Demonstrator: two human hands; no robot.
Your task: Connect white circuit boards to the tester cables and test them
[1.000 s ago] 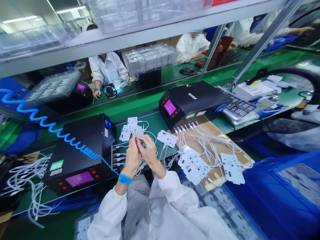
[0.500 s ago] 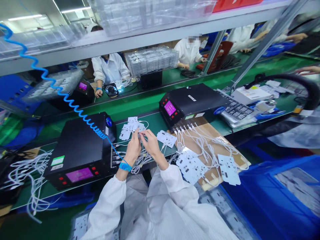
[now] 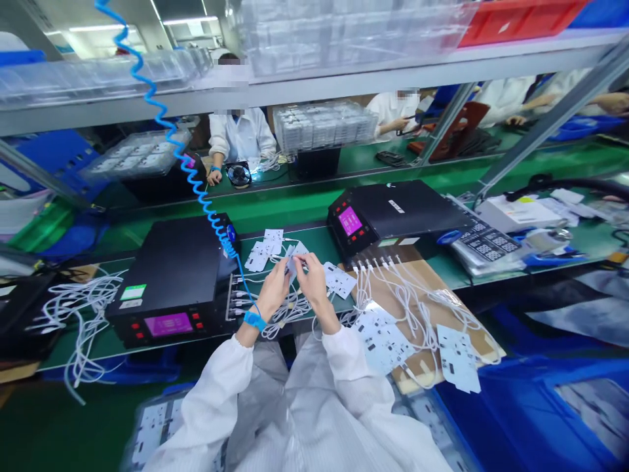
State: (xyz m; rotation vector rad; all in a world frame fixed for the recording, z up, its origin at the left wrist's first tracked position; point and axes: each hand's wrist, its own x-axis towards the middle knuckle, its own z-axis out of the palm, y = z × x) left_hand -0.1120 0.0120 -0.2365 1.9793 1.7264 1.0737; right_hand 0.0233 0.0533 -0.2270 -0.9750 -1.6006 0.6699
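Note:
My left hand [image 3: 275, 288] and my right hand [image 3: 311, 278] meet above the green bench, both pinching a small white circuit board [image 3: 293, 261] held up between them. A white cable hangs from near the board down to a tangle of white cables [image 3: 287, 313] under my hands. A blue wrist strap [image 3: 255, 320] sits on my left wrist, and its blue coiled cord [image 3: 194, 180] rises up and to the left. More white boards [image 3: 265, 249] lie on the bench just beyond my hands.
A black tester box with a pink screen [image 3: 170, 278] stands at my left, another [image 3: 388, 213] at the right rear. Cabled white boards [image 3: 417, 314] lie on brown cardboard to the right. Other people in white coats [image 3: 240, 137] sit at the far bench. Blue bin [image 3: 555, 406] at lower right.
My hands have lifted the small board slightly and shifted right in the picture as my head turned. The coiled blue cord now runs steeply upward instead of off to the left.

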